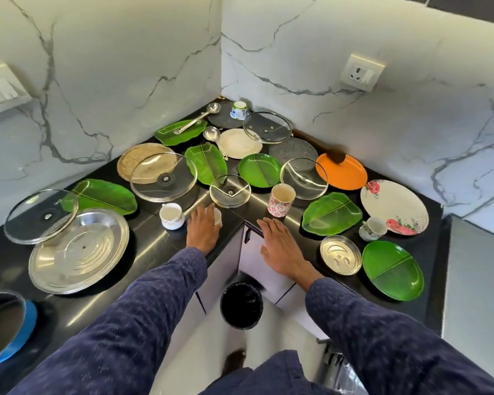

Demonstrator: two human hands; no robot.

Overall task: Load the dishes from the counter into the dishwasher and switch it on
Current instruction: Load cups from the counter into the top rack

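Many dishes crowd black counter [154, 246]: green leaf plates, glass lids, cups.

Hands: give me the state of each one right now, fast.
Left hand: fingers curled over a small white cup on the counter, cup not lifted.
Right hand: open, flat, palm down at the counter edge, holding nothing.

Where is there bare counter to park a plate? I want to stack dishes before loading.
Bare counter lies at the near edge, between the steel platter, the white cup and the left hand. Another strip sits left of the steel bowl, partly under the right hand. The back corner is packed.
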